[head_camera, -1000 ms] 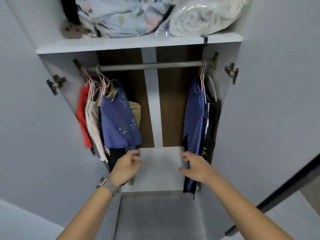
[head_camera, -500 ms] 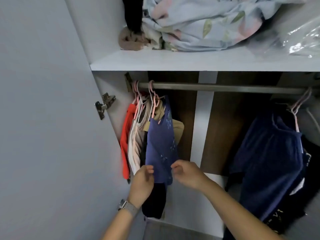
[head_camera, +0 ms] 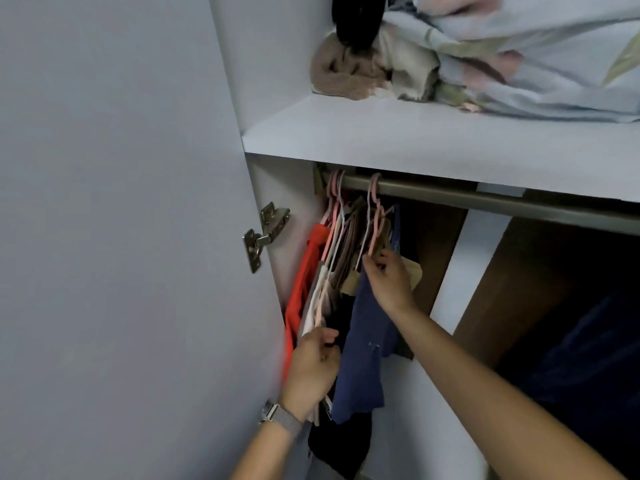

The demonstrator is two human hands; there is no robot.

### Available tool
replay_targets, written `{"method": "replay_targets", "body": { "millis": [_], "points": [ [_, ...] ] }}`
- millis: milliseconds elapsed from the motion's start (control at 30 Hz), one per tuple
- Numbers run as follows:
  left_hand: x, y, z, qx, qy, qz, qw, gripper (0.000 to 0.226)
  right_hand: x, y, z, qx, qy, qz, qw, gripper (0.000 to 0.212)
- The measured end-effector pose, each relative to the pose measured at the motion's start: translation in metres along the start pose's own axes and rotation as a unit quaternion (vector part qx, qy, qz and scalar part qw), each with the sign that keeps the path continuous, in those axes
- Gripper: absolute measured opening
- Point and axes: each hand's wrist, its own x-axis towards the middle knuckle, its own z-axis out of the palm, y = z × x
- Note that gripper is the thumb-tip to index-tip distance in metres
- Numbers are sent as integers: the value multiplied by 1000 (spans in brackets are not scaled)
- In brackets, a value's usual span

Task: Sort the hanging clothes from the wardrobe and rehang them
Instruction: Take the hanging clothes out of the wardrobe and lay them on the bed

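right hand (head_camera: 389,278) pinching pink hanger (head_camera: 375,220) above blue garment (head_camera: 363,358), left hand (head_camera: 313,368) gripping pale garments (head_camera: 320,299) beside it

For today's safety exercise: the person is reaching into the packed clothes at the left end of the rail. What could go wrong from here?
1. The right hand grips the pink hanger among crowded hooks; lifting it may snag neighbouring hangers.
2. The blue garment could slip off.

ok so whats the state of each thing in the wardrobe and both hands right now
wardrobe door: open
blue garment: hanging on a pink hanger
pink hanger: hooked on the rail
rail: holds hangers at its left end
right hand: grips the hanger
left hand: pinches pale clothes
shelf: loaded with bedding
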Motion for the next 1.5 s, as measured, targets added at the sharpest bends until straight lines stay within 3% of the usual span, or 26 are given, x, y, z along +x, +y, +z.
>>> {"method": "replay_targets", "body": {
  "millis": [133,467,567,700,800,967,1000,1067,1200,1367,1500],
  "points": [
    [8,-2,1,-7,14,-5,1000,29,28,23,35,-59,-117,60,990,17],
    [43,-3,8,-47,12,-54,997,36,30,42,18,171,-20,194,966,43],
    [46,7,12,-64,-6,-32,997,31,25,36,6,186,20,173,967,32],
    [55,21,25,-80,-39,-5,996,26,20,37,-18,169,51,146,973,43],
    [62,34,34,-94,-58,0,994,32,15,39,-41,146,31,120,981,47],
    [73,60,65,-143,-83,10,986,18,12,44,-72,99,-19,101,990,44],
    [73,67,72,-157,-91,12,983,25,12,44,-76,100,-24,94,990,41],
    [73,79,82,-195,-107,17,975,34,10,42,-81,108,-26,81,991,39],
    [77,106,89,-225,-115,56,966,22,8,35,-89,125,-10,70,990,33],
    [83,125,94,-262,-168,12,950,31,3,35,-98,145,4,59,988,37],
    [80,129,100,-336,-153,-36,929,25,1,37,-98,156,-20,58,986,32]
  ]
}}
